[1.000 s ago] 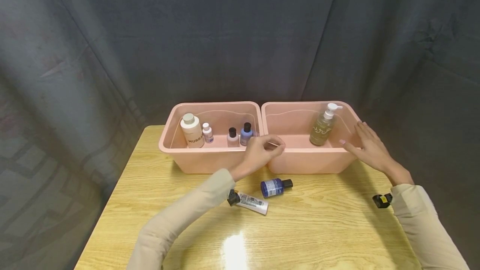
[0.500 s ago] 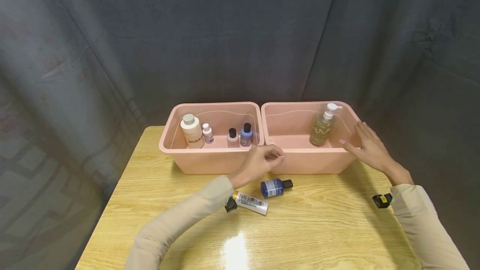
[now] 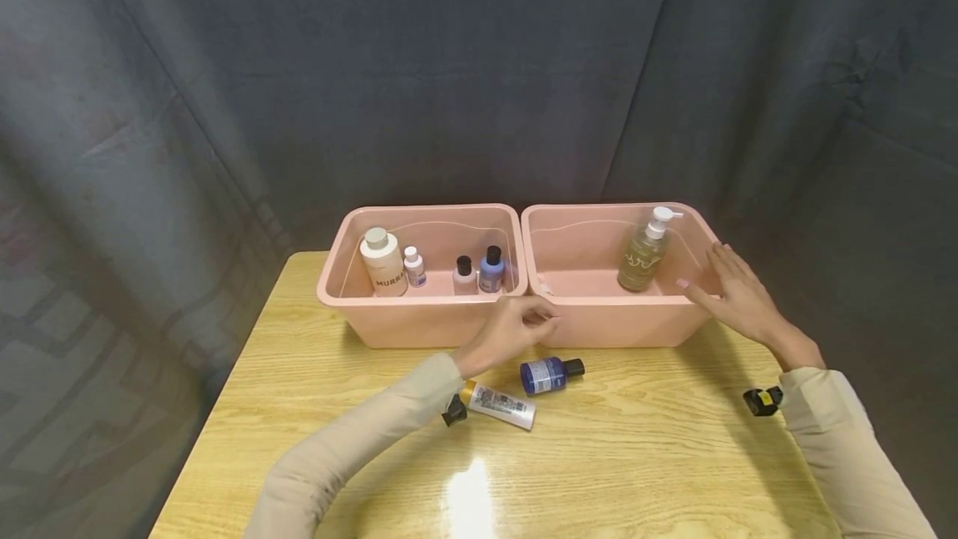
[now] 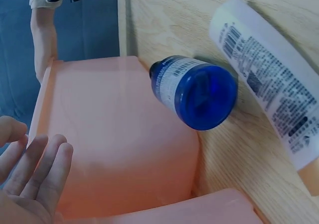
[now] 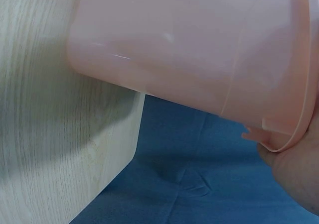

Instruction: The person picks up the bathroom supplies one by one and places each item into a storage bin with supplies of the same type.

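Observation:
My left hand (image 3: 515, 328) is at the front rim where the two pink bins meet. In the left wrist view its fingers (image 4: 42, 167) are nearly straight, and the thumb and index tips come close together with nothing visible between them. A small pale thing (image 3: 545, 289) lies in the front left corner of the right bin (image 3: 614, 323); its kind is unclear. My right hand (image 3: 737, 294) rests on that bin's right rim, thumb spread toward the front corner. Inside the bin stands a green pump bottle (image 3: 642, 258) with a white pump.
The left bin (image 3: 419, 325) holds a large white bottle (image 3: 383, 263), a small white bottle (image 3: 415, 267), a pink bottle (image 3: 465, 277) and a blue bottle (image 3: 491, 269). In front lie a dark blue bottle (image 3: 545, 375) and a white tube (image 3: 503, 406) on the wooden table (image 3: 614, 456).
My left hand has drawn back a little toward me and left, from over the right bin's front corner. The small pale thing now shows in that corner. My right hand stays put.

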The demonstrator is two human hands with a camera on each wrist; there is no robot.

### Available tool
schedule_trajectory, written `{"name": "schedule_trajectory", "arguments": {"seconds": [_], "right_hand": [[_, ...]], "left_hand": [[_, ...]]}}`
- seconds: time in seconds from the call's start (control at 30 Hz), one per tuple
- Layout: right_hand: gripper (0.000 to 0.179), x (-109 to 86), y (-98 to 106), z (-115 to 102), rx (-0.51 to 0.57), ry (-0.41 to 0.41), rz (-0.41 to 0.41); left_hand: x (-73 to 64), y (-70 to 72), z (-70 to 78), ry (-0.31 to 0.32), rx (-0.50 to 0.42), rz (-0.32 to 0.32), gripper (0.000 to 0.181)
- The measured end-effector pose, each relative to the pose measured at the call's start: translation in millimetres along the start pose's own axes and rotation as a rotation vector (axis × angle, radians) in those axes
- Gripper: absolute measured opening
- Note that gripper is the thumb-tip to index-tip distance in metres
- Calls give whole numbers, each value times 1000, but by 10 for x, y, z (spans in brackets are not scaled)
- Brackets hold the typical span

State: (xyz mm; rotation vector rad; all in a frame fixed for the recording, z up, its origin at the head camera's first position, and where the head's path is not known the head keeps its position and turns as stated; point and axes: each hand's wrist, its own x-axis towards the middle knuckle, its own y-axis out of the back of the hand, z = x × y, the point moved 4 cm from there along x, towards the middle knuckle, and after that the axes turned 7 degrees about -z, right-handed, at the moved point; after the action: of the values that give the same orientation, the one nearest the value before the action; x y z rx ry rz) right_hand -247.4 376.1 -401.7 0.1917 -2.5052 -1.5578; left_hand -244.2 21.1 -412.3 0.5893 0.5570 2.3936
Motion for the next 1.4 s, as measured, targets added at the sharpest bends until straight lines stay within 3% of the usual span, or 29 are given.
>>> {"name": "schedule_trajectory", "arguments": {"seconds": [0.5, 1.2, 1.4], "right_hand": [[90, -1, -3, -4, 8, -15, -13], [89, 4, -6, 4, 1, -9, 1], [89, 4, -9, -1, 8, -11, -3]], "left_hand": [[-42, -34, -137, 76, 60, -60, 18], [-109, -170, -322, 122, 193, -174, 22], [-134, -198, -396, 196, 192, -197, 24]]}}
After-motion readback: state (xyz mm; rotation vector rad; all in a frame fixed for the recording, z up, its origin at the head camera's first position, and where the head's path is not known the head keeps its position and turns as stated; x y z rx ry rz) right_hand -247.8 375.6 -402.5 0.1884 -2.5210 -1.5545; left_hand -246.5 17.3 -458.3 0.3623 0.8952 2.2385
